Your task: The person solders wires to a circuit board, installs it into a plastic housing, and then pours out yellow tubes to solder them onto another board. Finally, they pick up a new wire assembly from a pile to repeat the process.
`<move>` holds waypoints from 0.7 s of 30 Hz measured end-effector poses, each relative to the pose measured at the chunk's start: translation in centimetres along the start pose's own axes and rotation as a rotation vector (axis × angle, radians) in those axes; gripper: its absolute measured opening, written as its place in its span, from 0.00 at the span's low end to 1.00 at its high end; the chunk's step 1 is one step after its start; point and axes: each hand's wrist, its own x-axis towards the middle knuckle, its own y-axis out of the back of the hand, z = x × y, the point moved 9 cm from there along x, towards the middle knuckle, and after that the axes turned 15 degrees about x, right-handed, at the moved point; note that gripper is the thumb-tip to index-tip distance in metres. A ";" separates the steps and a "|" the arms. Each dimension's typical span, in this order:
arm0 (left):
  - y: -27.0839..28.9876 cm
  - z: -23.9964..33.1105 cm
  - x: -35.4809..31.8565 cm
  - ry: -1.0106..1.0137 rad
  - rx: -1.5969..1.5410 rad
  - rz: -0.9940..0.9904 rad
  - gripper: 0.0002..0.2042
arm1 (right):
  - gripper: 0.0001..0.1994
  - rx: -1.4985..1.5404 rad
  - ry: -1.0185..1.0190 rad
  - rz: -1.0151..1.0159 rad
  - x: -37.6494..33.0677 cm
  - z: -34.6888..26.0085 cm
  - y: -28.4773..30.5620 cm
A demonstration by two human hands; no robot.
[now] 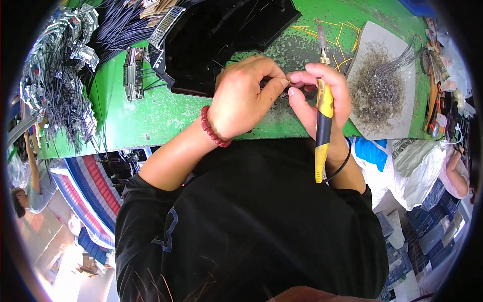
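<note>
My right hand [339, 95] holds a soldering iron [323, 123] with a yellow and black handle. Its metal tip points away from me, and a black cord runs back past my wrist. The right thumb and a fingertip also come close to the left fingertips. My left hand [239, 93] has thumb and forefinger pinched together; the small thing between them is too hidden to name. Just beyond the left hand lies a glossy black plastic housing [201, 55], with a silver perforated part along its left edge. My left knuckles overlap its near right side.
A chrome part with wires [133, 74] sits left of the housing. Several similar wired parts [55, 75] are heaped at the far left, near bundled dark wires [118, 25]. A grey board [362, 118] with solder debris lies right, and yellow strands [340, 38] are scattered on the green tabletop [113, 123].
</note>
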 end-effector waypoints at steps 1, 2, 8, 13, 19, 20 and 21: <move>0.0 0.0 0.0 0.002 0.006 0.006 0.04 | 0.22 -0.044 0.017 0.000 0.0 0.0 0.0; 0.0 -0.1 -0.1 0.002 0.007 0.006 0.04 | 0.22 -0.089 0.035 0.000 -0.1 -0.1 0.0; 0.1 0.1 0.0 0.003 0.020 0.013 0.04 | 0.22 -0.129 -0.028 0.015 -0.1 0.5 0.1; 0.6 0.5 0.1 -0.014 0.013 0.036 0.03 | 0.23 -0.111 0.024 0.024 -0.1 0.4 0.0; 0.2 0.6 0.6 -0.030 0.126 -0.132 0.01 | 0.22 -0.073 0.104 0.031 -0.3 0.6 0.2; 0.1 0.6 0.6 -0.031 0.125 -0.133 0.01 | 0.20 -0.040 0.126 0.064 -0.3 0.5 0.5; 0.1 0.5 0.5 -0.021 0.091 -0.117 0.01 | 0.20 -0.040 0.126 0.064 -0.3 0.5 0.5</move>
